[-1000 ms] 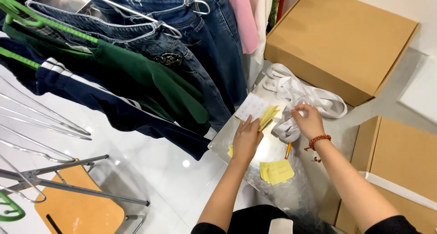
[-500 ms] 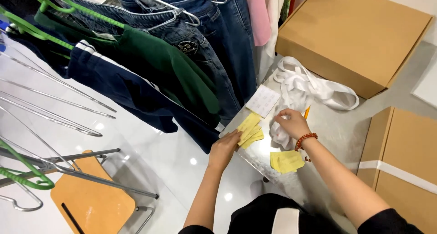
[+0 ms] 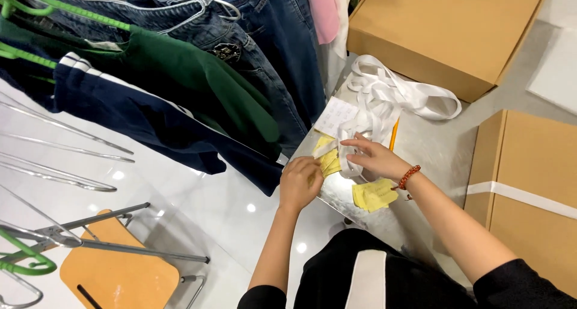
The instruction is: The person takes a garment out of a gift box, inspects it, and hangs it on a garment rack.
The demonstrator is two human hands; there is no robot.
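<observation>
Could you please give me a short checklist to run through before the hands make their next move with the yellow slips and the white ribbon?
1. Left hand has hold of the yellow slips: ok; they show just past its fingers.
2. Right hand rests on the white ribbon: ok.
3. Ribbon free of tangles: not ok; it lies in a loose, looping heap.
4. Spare yellow slips within reach: ok; they lie beside the right wrist.
5. Orange pencil stays put: cannot tell; it is partly hidden.
6. Hanging dark garment clear of the shiny table: not ok; its hem hangs at the table's edge.
</observation>
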